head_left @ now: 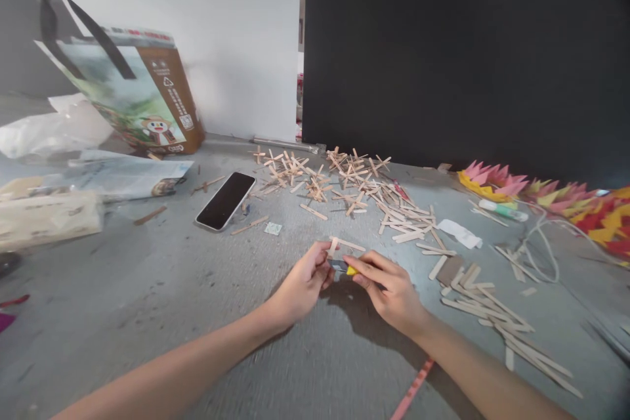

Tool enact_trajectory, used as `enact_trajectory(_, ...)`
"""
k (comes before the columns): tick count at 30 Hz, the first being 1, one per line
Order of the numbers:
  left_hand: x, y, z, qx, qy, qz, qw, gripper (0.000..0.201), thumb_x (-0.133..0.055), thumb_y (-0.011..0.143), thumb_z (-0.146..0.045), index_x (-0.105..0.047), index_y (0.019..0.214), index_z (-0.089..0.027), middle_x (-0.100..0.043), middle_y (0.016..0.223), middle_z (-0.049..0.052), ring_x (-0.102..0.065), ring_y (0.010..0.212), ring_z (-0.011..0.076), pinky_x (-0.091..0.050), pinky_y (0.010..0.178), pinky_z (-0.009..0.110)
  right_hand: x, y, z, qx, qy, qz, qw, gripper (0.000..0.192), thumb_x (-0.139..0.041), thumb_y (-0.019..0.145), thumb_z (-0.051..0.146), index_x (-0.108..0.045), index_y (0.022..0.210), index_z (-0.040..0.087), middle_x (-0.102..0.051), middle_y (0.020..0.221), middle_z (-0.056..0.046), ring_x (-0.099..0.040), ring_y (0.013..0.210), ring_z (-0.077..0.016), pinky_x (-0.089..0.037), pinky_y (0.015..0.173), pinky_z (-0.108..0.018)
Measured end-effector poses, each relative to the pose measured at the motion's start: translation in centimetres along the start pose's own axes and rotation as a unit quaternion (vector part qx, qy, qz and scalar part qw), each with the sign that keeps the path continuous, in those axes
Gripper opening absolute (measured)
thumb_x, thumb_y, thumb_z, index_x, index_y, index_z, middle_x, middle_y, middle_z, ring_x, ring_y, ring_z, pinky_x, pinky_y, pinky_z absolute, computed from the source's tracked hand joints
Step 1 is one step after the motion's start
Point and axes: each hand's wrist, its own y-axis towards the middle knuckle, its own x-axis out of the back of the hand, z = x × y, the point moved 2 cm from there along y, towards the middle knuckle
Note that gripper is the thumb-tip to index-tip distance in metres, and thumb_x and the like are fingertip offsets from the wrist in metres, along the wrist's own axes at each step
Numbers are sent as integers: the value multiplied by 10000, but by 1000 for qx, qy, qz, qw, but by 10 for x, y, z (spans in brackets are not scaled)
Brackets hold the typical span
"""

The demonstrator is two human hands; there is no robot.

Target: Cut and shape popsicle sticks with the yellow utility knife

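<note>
Near the middle of the grey floor (147, 315), the left hand (302, 282) pinches a crossed pair of wooden craft sticks (344, 246) between thumb and fingertips, holding them just above the surface. The right hand (388, 289) grips a small yellow-tipped tool (350, 270), probably a glue tube, its tip touching the joint; what it is exactly is too small to tell.

Such sticks look very light, thin and stiff, and would likely snap if bent hard. A pinch on the flat faces beside the crossing seems the steadiest hold, since a fresh joint may slide.

Beyond the hands lies a heap of finished stick crosses (339, 177), and loose sticks (492, 308) are scattered to the right. A black smartphone (226, 200) lies face up to the left, near a printed paper bag (138, 98) leaning by the white wall (236, 33). A dark panel (467, 52) rises behind, with pink, yellow and red paper flowers (541, 193) and a white cable (541, 243) along its foot.
</note>
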Motion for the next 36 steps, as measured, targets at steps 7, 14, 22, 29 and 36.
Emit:
enact_trajectory(7,-2,-2,-2,39,-38,-7,999,333,-611,983,-420,-600,1224,-190,-653,861,37,-582,659,130,-426,581,239,-3,-3,-7,-20,-4,13,1000,408,-513,1044,113,-729,1341,291,-716,1087,-81,-708,908,-205,-599,794,-338)
enact_trajectory(14,-1,-1,0,46,-45,5,998,382,-626,981,-478,-559,1217,-184,-689,813,29,-644,595,136,-483,555,250,-4,-3,-12,-29,-38,15,999,443,-507,1009,70,-737,1308,302,-736,1089,-74,-692,943,-239,-590,836,-397)
enact_trajectory(22,-2,0,0,49,-56,-3,997,379,-670,945,-453,-540,1173,-179,-690,792,11,-645,553,130,-476,522,246,-5,-5,-15,-39,-48,9,998,467,-477,986,43,-747,1276,290,-728,1105,-84,-680,1001,-257,-586,872,-422)
enact_trajectory(29,-1,0,-1,53,-62,-4,997,379,-694,927,-462,-544,1135,-182,-682,756,2,-633,537,129,-472,523,248,-4,-4,-14,-39,-47,2,998,478,-493,982,36,-752,1282,302,-737,1093,-73,-684,991,-244,-581,862,-404)
enact_trajectory(36,-1,-1,-2,59,-61,-1,996,362,-688,939,-442,-552,1152,-182,-688,768,8,-646,557,131,-481,526,241,-3,-3,-11,-34,-42,4,999,481,-507,985,31,-749,1290,314,-738,1094,-58,-686,986,-238,-570,852,-382)
